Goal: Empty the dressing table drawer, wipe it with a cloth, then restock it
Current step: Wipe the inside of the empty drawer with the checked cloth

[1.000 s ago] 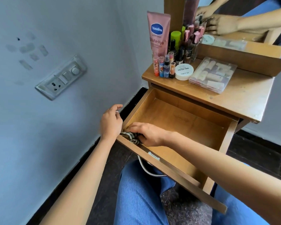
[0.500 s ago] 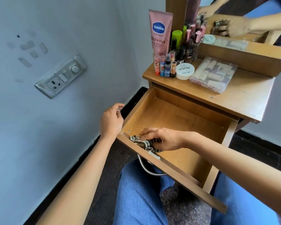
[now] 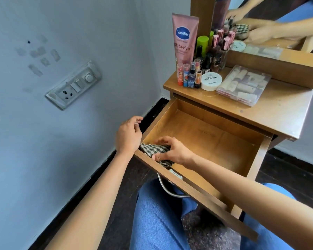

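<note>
Inside the emptied drawer (image 3: pixel 215 141), the right hand (image 3: pixel 175 152) has its fingers (image 3: pixel 163 140) clamped on the cloth (image 3: pixel 152 148) at the front-left corner. The left hand (image 3: pixel 127 136) grips its side wall. Wiping looks underway and restocking is still to do.

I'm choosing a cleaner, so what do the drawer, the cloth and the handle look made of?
Drawer: wood or wood-look board, satin finish, visible grain.
Cloth: woven fabric, matte, checked weave and soft folds.
Handle: probably metal, polished; it glints silver.
</note>
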`<action>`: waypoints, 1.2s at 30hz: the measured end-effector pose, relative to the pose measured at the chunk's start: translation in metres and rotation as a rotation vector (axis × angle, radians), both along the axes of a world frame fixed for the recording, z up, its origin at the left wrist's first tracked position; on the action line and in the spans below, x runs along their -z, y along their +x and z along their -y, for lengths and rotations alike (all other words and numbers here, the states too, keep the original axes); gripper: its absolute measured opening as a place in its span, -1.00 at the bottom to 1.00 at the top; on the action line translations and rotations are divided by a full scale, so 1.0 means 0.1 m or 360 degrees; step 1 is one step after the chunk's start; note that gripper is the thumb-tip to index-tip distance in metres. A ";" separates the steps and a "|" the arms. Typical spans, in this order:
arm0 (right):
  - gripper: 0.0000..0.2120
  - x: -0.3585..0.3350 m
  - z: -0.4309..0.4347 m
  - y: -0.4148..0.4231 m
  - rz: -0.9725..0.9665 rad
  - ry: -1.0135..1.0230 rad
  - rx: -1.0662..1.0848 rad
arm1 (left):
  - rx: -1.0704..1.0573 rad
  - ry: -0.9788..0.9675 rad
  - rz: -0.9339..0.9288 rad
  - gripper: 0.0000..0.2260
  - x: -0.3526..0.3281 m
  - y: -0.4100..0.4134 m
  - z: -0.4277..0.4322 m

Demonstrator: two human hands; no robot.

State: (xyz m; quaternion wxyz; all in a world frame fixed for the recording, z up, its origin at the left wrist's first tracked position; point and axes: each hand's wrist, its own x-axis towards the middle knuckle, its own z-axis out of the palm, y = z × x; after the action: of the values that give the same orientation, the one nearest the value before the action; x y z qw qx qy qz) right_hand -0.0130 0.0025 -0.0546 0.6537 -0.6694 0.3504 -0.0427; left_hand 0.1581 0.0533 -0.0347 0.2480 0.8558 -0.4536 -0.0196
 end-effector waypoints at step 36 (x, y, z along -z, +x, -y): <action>-0.67 -0.19 0.10 -0.23 -0.0674 0.0003 -0.0370 | 0.0030 0.0042 0.0038 -0.71 0.02 -0.01 -0.02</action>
State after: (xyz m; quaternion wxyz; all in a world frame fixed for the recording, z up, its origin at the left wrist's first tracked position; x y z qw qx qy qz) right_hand -0.0359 -0.0075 -0.0354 0.5668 -0.6986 0.4002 0.1745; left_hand 0.1573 0.0554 -0.0362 0.2311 0.8548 -0.4643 -0.0177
